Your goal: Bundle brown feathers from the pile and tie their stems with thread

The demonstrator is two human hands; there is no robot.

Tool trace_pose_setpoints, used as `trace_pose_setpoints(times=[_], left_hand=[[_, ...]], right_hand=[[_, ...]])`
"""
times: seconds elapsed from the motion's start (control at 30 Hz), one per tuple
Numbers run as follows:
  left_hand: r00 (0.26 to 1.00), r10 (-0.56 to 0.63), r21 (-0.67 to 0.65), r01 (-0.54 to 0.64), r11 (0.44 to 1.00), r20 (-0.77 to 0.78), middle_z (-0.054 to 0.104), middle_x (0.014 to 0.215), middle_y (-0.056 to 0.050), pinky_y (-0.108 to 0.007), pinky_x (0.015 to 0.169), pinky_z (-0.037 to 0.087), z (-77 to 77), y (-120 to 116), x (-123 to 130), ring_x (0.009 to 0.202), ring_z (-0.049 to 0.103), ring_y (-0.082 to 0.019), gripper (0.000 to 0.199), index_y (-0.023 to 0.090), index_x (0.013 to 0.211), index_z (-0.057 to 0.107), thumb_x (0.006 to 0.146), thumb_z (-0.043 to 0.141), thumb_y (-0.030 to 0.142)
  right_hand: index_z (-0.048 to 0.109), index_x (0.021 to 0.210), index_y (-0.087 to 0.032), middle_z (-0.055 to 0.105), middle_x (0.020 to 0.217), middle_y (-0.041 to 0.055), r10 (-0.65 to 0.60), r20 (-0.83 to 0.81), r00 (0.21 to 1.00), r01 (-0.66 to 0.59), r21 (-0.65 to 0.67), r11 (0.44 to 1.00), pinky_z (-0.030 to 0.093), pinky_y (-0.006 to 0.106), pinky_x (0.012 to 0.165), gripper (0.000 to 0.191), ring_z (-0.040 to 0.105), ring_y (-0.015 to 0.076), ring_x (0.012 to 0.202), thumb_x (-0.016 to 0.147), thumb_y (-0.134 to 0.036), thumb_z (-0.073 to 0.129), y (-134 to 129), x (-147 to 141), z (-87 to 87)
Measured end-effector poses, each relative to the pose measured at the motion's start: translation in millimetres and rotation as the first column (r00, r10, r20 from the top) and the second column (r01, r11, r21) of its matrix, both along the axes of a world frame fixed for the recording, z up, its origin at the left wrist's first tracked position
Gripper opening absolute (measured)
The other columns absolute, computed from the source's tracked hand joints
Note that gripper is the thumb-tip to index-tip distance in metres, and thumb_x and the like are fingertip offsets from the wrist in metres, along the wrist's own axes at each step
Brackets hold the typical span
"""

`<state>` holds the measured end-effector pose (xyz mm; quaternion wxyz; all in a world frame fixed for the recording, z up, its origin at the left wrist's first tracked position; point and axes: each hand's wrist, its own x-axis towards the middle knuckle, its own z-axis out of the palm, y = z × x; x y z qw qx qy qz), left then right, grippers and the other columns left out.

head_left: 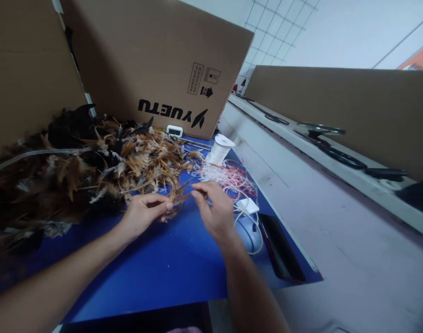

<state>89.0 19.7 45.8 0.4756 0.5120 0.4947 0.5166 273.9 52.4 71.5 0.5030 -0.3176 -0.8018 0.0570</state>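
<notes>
My left hand (145, 213) pinches a small bunch of brown feathers (177, 200) by its base, above the blue table (169, 273). Just to the right, my right hand (213, 206) has thumb and forefinger closed on the tips of the same feathers. The two hands are a short gap apart, with the feathers spanning between them. Behind and left of my hands lies a large heap of brown and black feathers (135, 157). White and red strings (228, 175) lie tangled beyond my right hand, beside a white spool (220, 149).
A cardboard box (156, 55) stands behind the heap. Near the right edge are a black phone (282, 247), a white adapter (248, 205) and a looped cable. A small white display (174, 131) sits by the box. Scissors (336, 152) rest on the ledge at right.
</notes>
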Motion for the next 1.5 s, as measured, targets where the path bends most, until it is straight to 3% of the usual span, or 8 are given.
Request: trace_pose_setpoints(times=[0.1,0.23,0.47,0.63,0.77,0.97,1.17,1.5], left_hand=[[0.999,-0.037,0.052,0.036,0.998,0.009,0.058,0.049,0.002,-0.023,0.050,0.045,0.3,1,-2,0.046,0.053,-0.010,0.015,0.015,0.070,0.071,0.071,0.071,0.029],[0.998,-0.069,0.136,0.067,0.988,0.005,0.057,0.050,0.001,-0.024,0.054,0.045,0.5,2,-5,0.050,0.053,-0.011,0.016,0.015,0.064,0.069,0.074,0.069,0.027],[0.991,-0.130,0.192,0.134,0.972,-0.029,0.060,0.052,0.000,-0.025,0.064,0.044,-3.7,2,-10,0.055,0.055,-0.012,0.017,0.015,0.066,0.073,0.078,0.067,0.027],[0.989,-0.111,0.148,0.096,0.984,0.096,0.059,0.051,0.000,-0.023,0.061,0.043,-1.1,3,-14,0.055,0.054,-0.011,0.018,0.016,0.061,0.068,0.077,0.069,0.024],[0.974,-0.061,0.131,0.033,0.991,0.217,0.060,0.054,0.001,-0.020,0.057,0.042,5.5,6,-20,0.053,0.052,-0.008,0.014,0.017,0.063,0.069,0.076,0.070,0.023],[0.953,0.003,0.130,-0.044,0.991,0.303,0.060,0.055,0.001,-0.019,0.052,0.040,10.5,11,-25,0.049,0.051,-0.007,0.010,0.017,0.066,0.071,0.073,0.072,0.023],[0.949,0.015,0.121,-0.056,0.991,0.314,0.060,0.054,0.001,-0.019,0.051,0.039,7.4,15,-24,0.048,0.050,-0.007,0.010,0.016,0.065,0.070,0.071,0.073,0.024],[0.960,-0.023,0.134,-0.015,0.991,0.280,0.057,0.054,0.002,-0.019,0.051,0.038,5.9,13,-23,0.048,0.049,-0.006,0.014,0.014,0.065,0.069,0.073,0.071,0.026]], right_hand=[[0.062,0.095,-0.021,0.064,0.083,0.0028,-0.109,-0.236,0.966,0.074,-0.150,0.986,0.051,0.031,0.067,0.011,0.060,0.0149,0.072,0.089,-0.025,0.052,3,4,1.1],[0.062,0.095,-0.020,0.064,0.075,0.0011,-0.118,-0.431,0.895,-0.078,-0.411,0.908,0.049,0.026,0.055,0.014,0.058,0.0118,0.061,0.087,-0.028,0.054,6,3,0.1],[0.063,0.093,-0.019,0.068,0.088,0.0042,0.129,-0.364,0.922,-0.343,-0.617,0.708,0.054,0.028,0.066,0.014,0.064,0.0147,0.077,0.080,-0.022,0.060,9,-10,-14.5],[0.065,0.094,-0.018,0.066,0.091,0.0041,0.162,0.002,0.987,-0.138,-0.517,0.844,0.051,0.030,0.076,0.016,0.062,0.0148,0.082,0.081,-0.012,0.057,11,-10,-24.7],[0.066,0.092,-0.016,0.065,0.091,0.0067,0.064,0.364,0.929,0.069,-0.341,0.938,0.045,0.036,0.086,0.017,0.058,0.0186,0.090,0.080,-0.007,0.057,12,-10,-26.8],[0.065,0.098,-0.018,0.063,0.095,0.0053,0.170,0.469,0.867,-0.004,-0.333,0.943,0.042,0.034,0.089,0.018,0.055,0.0177,0.094,0.084,-0.012,0.057,8,-16,-28.6],[0.066,0.096,-0.018,0.062,0.095,0.0075,0.049,0.532,0.846,0.102,-0.250,0.963,0.042,0.035,0.088,0.018,0.053,0.0202,0.094,0.090,-0.016,0.049,15,-14,-32.1],[0.063,0.086,-0.016,0.062,0.096,0.0110,-0.008,0.723,0.691,0.142,-0.124,0.982,0.041,0.036,0.077,0.017,0.050,0.0235,0.089,0.090,-0.016,0.046,23,-37,-40.1]])
